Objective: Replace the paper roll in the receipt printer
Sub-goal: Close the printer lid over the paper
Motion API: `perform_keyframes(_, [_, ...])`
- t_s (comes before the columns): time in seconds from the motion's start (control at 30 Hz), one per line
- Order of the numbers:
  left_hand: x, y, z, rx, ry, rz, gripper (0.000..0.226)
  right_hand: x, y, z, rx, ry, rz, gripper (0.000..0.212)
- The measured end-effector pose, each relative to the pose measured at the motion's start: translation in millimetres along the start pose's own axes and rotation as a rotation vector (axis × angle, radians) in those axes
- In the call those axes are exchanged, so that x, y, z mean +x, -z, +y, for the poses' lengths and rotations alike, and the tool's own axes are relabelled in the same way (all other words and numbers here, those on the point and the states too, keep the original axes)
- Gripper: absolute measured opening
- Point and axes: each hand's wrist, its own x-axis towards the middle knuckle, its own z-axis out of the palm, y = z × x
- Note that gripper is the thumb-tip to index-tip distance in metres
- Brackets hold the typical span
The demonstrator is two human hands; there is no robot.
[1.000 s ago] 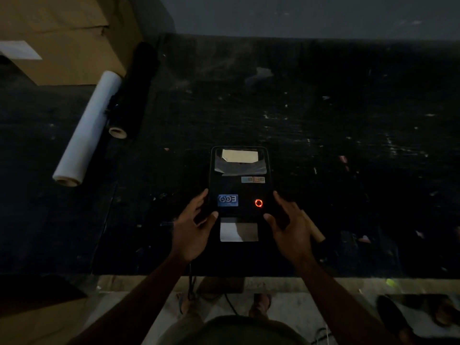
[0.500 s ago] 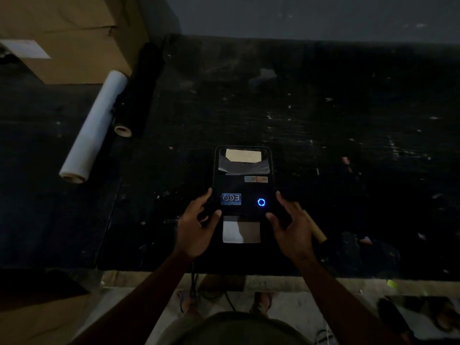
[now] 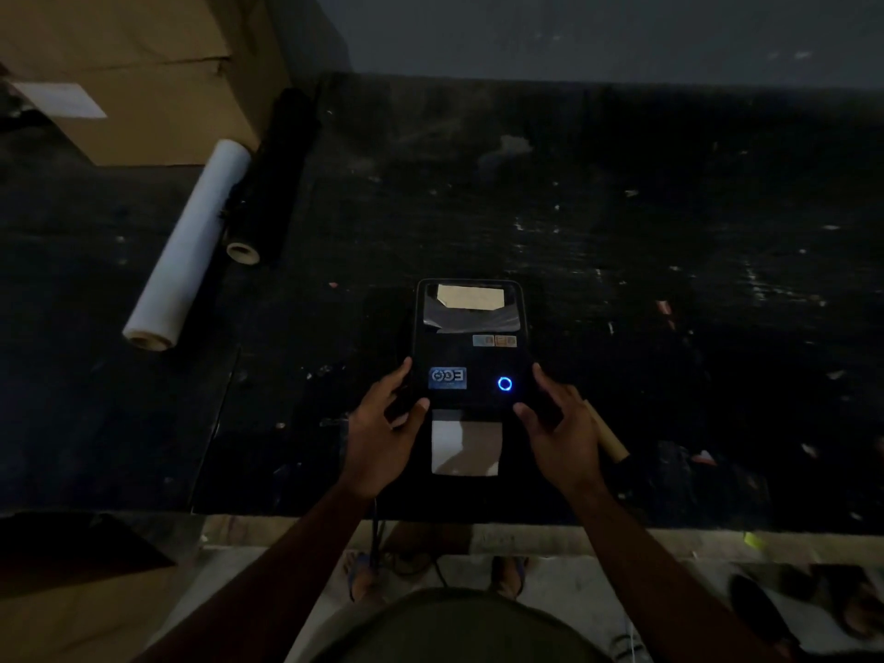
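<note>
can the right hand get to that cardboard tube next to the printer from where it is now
Probably yes. The tube lies on the table just beyond the right hand, partly hidden behind it. Nothing stands between them, and the hand only rests open at the printer edge, holding nothing.

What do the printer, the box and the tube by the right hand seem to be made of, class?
Printer: probably glossy black plastic; its window reflects light.
Box: matt brown cardboard, with a creased flap.
Tube: likely cardboard; tan, dull, mostly hidden by the right hand.
</note>
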Motion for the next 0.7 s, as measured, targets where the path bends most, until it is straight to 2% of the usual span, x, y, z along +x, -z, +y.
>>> perform_keyframes(0.7, [-1.0,-0.7,7.2,0.056,0.037,0.011,0.062,-1.3,-3.0,0.4,0.005,-0.028,-0.002,0.064])
